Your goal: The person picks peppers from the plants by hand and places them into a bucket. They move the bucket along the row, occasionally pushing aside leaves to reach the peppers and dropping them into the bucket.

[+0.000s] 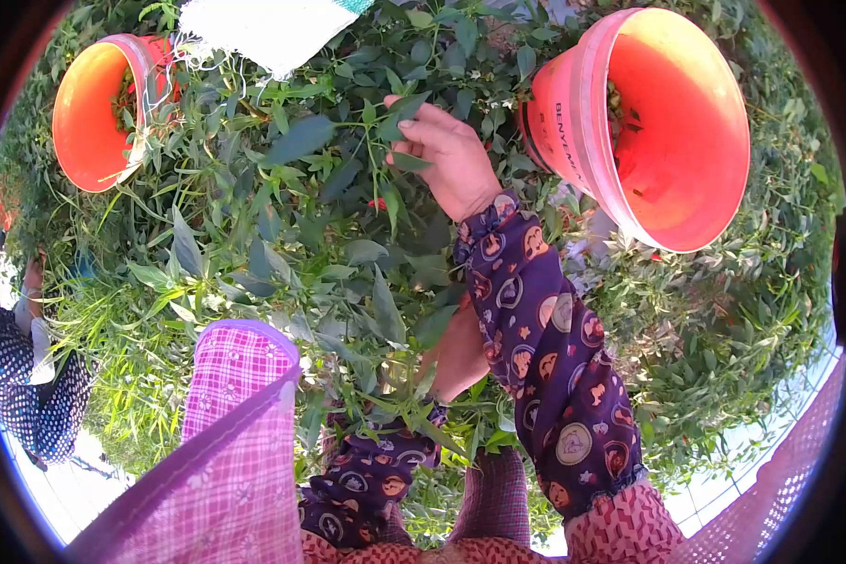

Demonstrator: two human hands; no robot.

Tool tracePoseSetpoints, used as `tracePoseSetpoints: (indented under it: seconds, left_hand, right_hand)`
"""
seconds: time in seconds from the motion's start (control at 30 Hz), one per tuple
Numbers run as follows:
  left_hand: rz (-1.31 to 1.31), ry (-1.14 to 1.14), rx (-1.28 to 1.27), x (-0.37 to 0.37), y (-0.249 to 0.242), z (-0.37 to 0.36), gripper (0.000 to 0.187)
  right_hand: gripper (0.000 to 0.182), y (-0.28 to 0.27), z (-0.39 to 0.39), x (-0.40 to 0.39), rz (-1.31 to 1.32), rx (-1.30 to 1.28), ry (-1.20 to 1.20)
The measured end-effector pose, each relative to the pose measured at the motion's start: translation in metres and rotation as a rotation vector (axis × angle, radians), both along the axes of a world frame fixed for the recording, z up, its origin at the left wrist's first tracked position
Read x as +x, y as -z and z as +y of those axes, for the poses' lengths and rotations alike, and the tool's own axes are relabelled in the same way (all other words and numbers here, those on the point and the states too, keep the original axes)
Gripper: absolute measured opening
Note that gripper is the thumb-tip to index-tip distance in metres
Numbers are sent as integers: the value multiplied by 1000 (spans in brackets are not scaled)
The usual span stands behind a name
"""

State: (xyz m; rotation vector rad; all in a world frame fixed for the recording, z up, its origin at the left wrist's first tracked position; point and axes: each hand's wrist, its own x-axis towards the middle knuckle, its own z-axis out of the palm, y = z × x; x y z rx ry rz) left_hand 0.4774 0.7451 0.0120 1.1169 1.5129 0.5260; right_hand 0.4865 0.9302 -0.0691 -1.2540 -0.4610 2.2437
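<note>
My right hand (449,155) is raised among the plants, fingers curled and closed around a leafy green stem (370,127). Broad dark leaves spread to the left of its fingertips. Lower down, my left hand (459,352) reaches into the foliage beneath my right forearm. Leaves and that forearm cover its fingers, so what it holds, if anything, is hidden. A small red spot, perhaps a fruit (377,204), shows among the leaves below my right hand. Both forearms wear dark purple patterned sleeves.
A large red bucket (681,132) lies tipped toward me at the upper right, some green bits inside. Another red bucket (92,113) is at the upper left. A white woven sack (263,33) lies at the top. A person in dotted clothing (33,376) is at the left edge.
</note>
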Motion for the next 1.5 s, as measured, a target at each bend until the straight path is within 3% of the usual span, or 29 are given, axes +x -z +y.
tracePoseSetpoints:
  seconds: [0.03, 0.07, 0.1, 0.17, 0.2, 0.23, 0.3, 0.33, 0.4, 0.5, 0.57, 0.7, 0.8, 0.83, 0.87, 0.9, 0.97, 1.0, 1.03, 1.1, 1.13, 1.2, 1.27, 1.3, 1.33, 1.37, 1.4, 1.47, 1.5]
  left_hand:
    - [-34, -78, 71, -1, 0, 2, 53]
    - [-23, -31, 165, -1, 9, -2, 59]
    - [-29, -37, 166, 1, 10, -5, 59]
    - [-56, -31, 45, 2, 10, -6, 59]
    - [-53, -33, 49, 1, 10, -4, 59]
    - [4, -30, 169, 2, 10, -1, 56]
    - [63, -28, 283, 5, 11, -4, 53]
    - [40, -6, 150, 8, 13, -11, 45]
    - [14, 19, 16, 7, 14, -17, 37]
    - [61, 118, 24, 4, 18, -21, 33]
    - [161, 64, 229, 5, 26, -32, 28]
    - [249, 6, 174, 5, 10, -17, 20]
    - [-109, -400, 178, -13, -12, 5, 29]
    - [-116, -390, 168, -16, -15, 11, 29]
    - [-92, -414, 248, -18, -18, 21, 29]
    - [-65, -442, 331, -20, -17, 28, 30]
    - [-52, -301, 302, -21, -5, 29, 28]
    - [-112, -214, 132, -19, 5, 20, 29]
    - [-170, -126, -39, -19, 11, 14, 31]
    - [-161, -83, -72, -22, 12, 12, 32]
    - [-188, -115, -153, -22, 13, 11, 30]
    - [-215, -151, -228, -23, 23, 5, 27]
    - [-42, 303, 54, -22, 35, -11, 18]
    - [-41, 300, 54, -20, 28, -11, 18]
    - [92, 307, 46, -15, 17, -10, 15]
    - [225, 313, 39, -11, 11, -11, 12]
    - [260, 323, 72, -11, 12, -13, 12]
    - [228, 302, 47, -10, 12, -14, 8]
    - [198, 278, 23, -9, 13, -14, 8]
  right_hand:
    - [49, -8, -9, 4, 153, 56, -97]
    - [39, -13, -19, -1, -88, 72, -149]
    - [39, -4, -25, 0, -95, 74, -154]
    - [31, 11, -28, -1, -361, 236, -53]
    - [27, 14, -20, 1, -450, 57, 81]
    - [34, 19, -9, 4, -475, -47, 160]
    - [45, 41, 13, 18, -334, 5, 0]
    - [45, 48, 14, 21, -334, 1, 3]
    - [53, 39, 21, 21, -150, -29, -379]
    - [42, -12, -3, 14, -344, 170, -600]
    - [34, -15, -44, 32, -240, 393, -542]
    - [26, -20, -82, 97, -393, 535, -583]
    - [28, -34, -105, 105, -527, 689, -605]
    - [29, -41, -111, 106, -618, 789, -672]
    - [30, -29, -124, 112, -634, 1048, -799]
    - [30, -27, -138, 112, -638, 1038, -799]
    - [31, -37, -170, 101, -509, 685, -543]
    - [36, -54, -172, 106, -694, 612, -683]
    - [36, -72, -177, 108, -693, 612, -682]
    - [30, -106, -176, 109, -908, 912, -1067]
    - [30, -132, -147, 100, -906, 907, -1068]
    - [26, -166, -68, 75, -424, 802, -1822]
    - [22, -142, -41, 80, -194, 734, -1230]
    - [24, -118, -37, 75, 34, 174, -800]
    - [23, -103, -17, 64, 1, -78, -483]
    - [25, -76, -3, 47, -133, 60, -172]
    - [27, -38, 12, 35, -268, 300, -73]
    - [27, 20, 54, 9, -333, 350, 34]
    - [28, 60, 72, -3, -387, 477, -21]
